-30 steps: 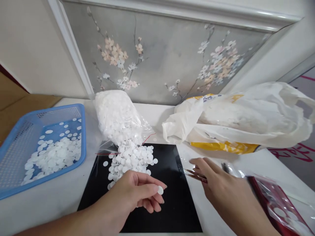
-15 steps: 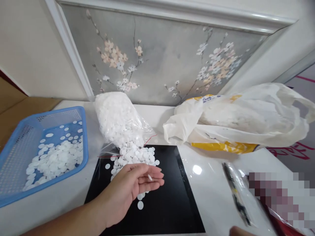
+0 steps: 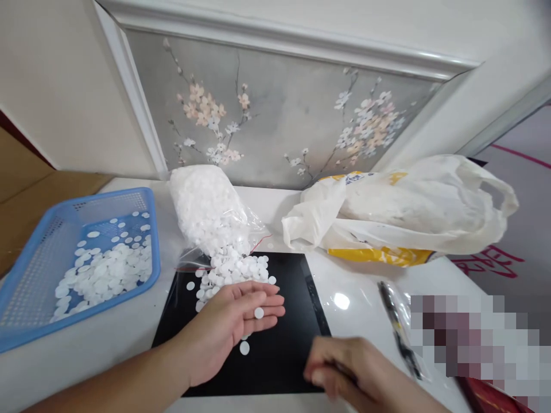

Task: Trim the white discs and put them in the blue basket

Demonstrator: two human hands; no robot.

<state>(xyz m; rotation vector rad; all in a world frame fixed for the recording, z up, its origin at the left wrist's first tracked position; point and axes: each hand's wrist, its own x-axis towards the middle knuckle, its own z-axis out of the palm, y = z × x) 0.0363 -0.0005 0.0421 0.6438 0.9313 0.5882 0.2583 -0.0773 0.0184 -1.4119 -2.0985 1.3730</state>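
My left hand [image 3: 235, 321] is palm up above the black mat [image 3: 284, 350], its fingers stretched out. A small round white disc [image 3: 259, 313] rests on those fingers. Behind the hand, a pile of similar white discs [image 3: 241, 268] spills from a clear zip bag [image 3: 206, 209] onto the mat. My right hand [image 3: 344, 367], blurred by motion, is over the mat's front right corner. Its fingers are closed around a thin dark pen-like stick [image 3: 344, 371], mostly hidden by the hand. One loose disc [image 3: 244, 347] lies on the mat below my left hand.
On the left stands a blue plastic basket [image 3: 155, 246] holding many white discs. A white and yellow carrier bag [image 3: 396, 212] lies at the back right. Pens in clear wrapping [image 3: 400, 330] lie on the white table at the right. A floral panel [image 3: 279, 109] rises behind.
My right hand has come in from the bottom edge to the mat's front right corner, holding the dark stick. The disc on my left fingers now faces up more. The view has shifted slightly.
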